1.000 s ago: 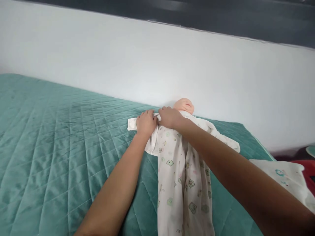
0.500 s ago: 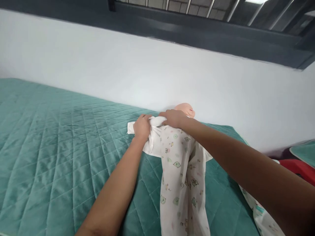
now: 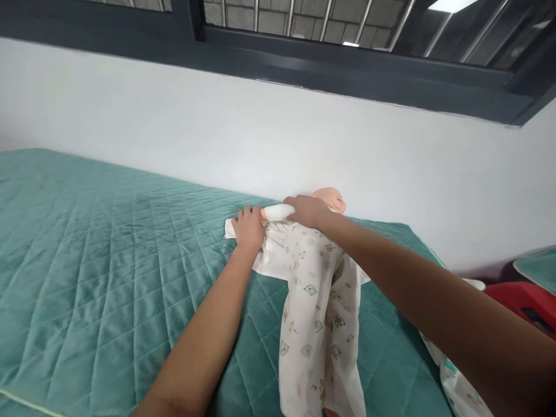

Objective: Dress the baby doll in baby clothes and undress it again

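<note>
A baby doll lies on the green quilted mat, its head (image 3: 329, 198) near the wall. Over its body is a white garment with a small animal and leaf print (image 3: 309, 301). A plain white shirt (image 3: 273, 255) shows at the left, its sleeve end (image 3: 230, 228) sticking out past my left hand. My left hand (image 3: 249, 227) is closed on the shirt's sleeve, beside a pinkish bit of the doll's arm. The arm's white part (image 3: 278, 212) spans between my hands. My right hand (image 3: 307, 210) is closed around its upper end near the shoulder; those fingertips are partly hidden.
The green quilted mat (image 3: 108, 260) reaches back to a white wall (image 3: 195, 127). Above is a dark window frame (image 3: 347, 69) with metal bars. At the right are a red object (image 3: 516, 298) and another printed white cloth (image 3: 463, 385), partly behind my right forearm.
The doll's white arm lies more exposed, and a pinkish part now shows beside my left hand. That hand's fingers have shifted slightly left. The view has tilted up a little.
</note>
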A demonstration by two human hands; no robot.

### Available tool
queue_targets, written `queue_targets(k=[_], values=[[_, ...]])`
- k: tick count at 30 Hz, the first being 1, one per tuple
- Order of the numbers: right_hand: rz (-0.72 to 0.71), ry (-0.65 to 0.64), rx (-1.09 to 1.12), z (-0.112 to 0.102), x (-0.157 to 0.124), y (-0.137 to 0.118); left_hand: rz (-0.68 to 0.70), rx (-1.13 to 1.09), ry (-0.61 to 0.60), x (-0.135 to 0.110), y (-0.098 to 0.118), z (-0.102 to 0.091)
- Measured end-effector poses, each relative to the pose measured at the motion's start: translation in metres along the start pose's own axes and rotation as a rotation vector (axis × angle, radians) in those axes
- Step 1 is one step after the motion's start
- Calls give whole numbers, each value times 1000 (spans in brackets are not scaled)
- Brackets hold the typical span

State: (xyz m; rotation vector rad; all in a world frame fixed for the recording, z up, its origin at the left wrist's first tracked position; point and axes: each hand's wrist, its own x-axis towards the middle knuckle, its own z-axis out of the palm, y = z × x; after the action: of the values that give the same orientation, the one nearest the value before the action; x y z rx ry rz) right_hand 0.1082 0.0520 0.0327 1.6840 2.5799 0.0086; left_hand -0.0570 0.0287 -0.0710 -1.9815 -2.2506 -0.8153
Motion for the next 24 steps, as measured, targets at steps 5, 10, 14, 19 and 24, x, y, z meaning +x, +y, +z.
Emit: queue_targets(k=[5,10,14,19,24], values=[[-41,27,107,9,4,-5,295,101,9,1,15,0],[52,434,642,31,-51,40,353,131,-39,0,24,4],[415,721,761,78,-97,80,305,184,-38,-1,22,6],[477,623,429,113,-114,95,249,249,-49,-2,15,5],[592,613,425,109,-117,105,213,208,-55,-6,10,1]])
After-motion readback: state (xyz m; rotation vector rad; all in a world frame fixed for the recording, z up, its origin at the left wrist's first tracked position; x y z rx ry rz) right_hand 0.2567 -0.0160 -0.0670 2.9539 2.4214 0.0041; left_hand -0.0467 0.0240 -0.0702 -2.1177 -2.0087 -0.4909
